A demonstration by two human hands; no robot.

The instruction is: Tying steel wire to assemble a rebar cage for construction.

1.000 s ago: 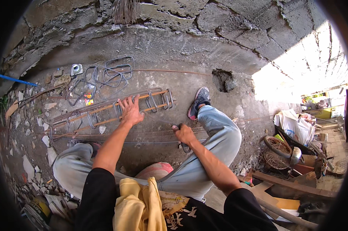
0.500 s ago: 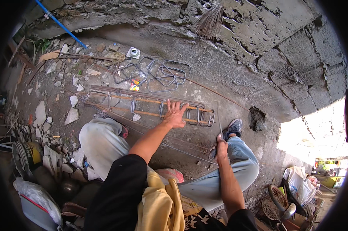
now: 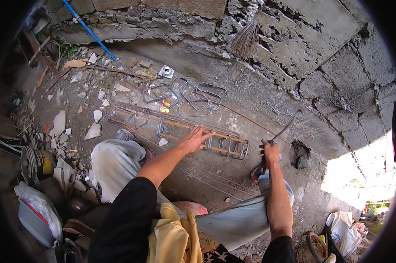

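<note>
A long rebar cage [image 3: 176, 125] of rusty bars and grey rectangular stirrups lies on the ground before me. My left hand [image 3: 197, 139] rests on the middle of it, fingers stretched out across the bars. Off the cage's right end, my right hand [image 3: 270, 151] is closed round a dark metal bar with a bent tip [image 3: 292, 122], which points up and to the right. The bar's lower part is partly hidden by my hand and leg. Beyond the cage, several loose rectangular steel stirrups [image 3: 193, 104] lie in an overlapping heap.
Thin rods [image 3: 215, 186] run along the ground near my legs. A rough block wall [image 3: 294, 52] rises behind, with a stick broom [image 3: 246, 41] against it and a hole [image 3: 299, 154] near its base. Rubble [image 3: 60, 122] covers the left; a grey basin [image 3: 36, 223] stands lower left.
My right hand has risen from beside my shoe, and the bar in it has swung up to the right. My left hand stays on the cage. The whole view has shifted slightly.
</note>
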